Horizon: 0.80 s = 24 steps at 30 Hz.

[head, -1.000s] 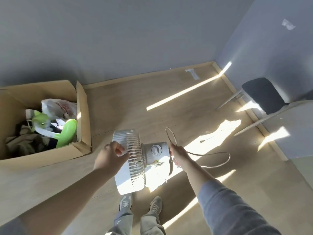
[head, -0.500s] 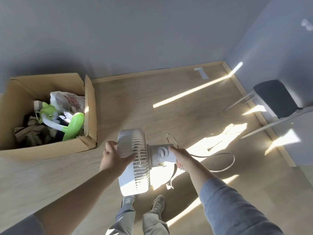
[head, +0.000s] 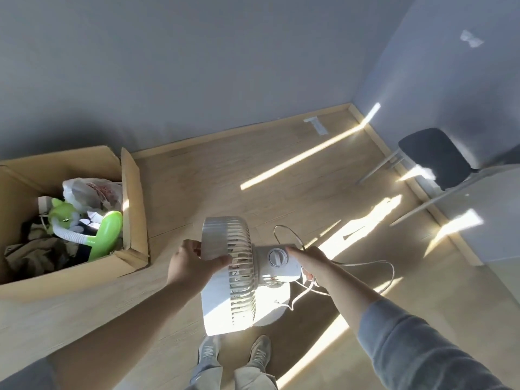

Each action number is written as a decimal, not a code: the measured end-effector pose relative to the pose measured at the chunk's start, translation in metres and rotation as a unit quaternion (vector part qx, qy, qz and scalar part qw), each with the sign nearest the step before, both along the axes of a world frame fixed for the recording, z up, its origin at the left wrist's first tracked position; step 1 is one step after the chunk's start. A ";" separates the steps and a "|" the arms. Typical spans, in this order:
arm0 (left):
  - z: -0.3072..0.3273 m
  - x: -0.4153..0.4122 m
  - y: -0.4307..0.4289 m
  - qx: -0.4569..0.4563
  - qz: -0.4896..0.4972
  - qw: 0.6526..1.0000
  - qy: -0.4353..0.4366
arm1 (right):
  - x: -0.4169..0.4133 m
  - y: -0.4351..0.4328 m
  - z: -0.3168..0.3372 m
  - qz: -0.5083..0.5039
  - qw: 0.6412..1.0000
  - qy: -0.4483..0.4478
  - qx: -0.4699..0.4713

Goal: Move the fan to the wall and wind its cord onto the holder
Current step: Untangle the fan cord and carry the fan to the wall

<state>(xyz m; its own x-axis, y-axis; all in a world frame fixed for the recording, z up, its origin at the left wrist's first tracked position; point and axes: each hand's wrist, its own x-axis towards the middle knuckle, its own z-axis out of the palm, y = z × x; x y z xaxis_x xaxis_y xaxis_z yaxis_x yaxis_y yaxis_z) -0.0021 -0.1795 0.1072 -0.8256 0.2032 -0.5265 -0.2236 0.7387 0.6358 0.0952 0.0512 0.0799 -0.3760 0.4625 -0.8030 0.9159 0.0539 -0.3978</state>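
Head view: the fan (head: pixel 233 277) is off the floor (head: pixel 253 175), carried between both hands with its grille to the left and its motor housing to the right. At the fan's left, the left hand (head: pixel 194 266) grips the grille rim, thumb on the near side and fingers curled over the edge. At the fan's rear, the right hand (head: pixel 312 263) clasps the housing, thumb along the top beside the dial, fingers curled underneath. The cord (head: pixel 389 277) loops out from this hand, one loop above the fan's housing, one hanging to its right; whether the fingers also pinch it I cannot tell. Below the fan are the person's shoes (head: pixel 208 351). Left of the fan stands an open box (head: pixel 132 198) of clutter. Beyond the fan, well apart, is the wall (head: pixel 197 80); far right of the fan stands a chair (head: pixel 433 156).
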 end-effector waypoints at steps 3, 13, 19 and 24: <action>0.027 -0.006 0.037 0.012 -0.018 1.000 0.018 | 0.009 0.031 0.022 -0.026 0.999 0.019 0.007; 0.122 -0.013 0.166 0.073 -0.056 0.994 0.055 | 0.020 0.146 0.099 -0.127 0.987 0.095 0.023; 0.146 -0.047 0.231 0.102 -0.086 0.988 0.072 | -0.008 0.207 0.122 -0.190 0.976 0.108 0.016; 0.143 -0.102 0.289 0.119 -0.121 0.984 0.053 | -0.042 0.252 0.132 -0.212 0.969 0.115 0.041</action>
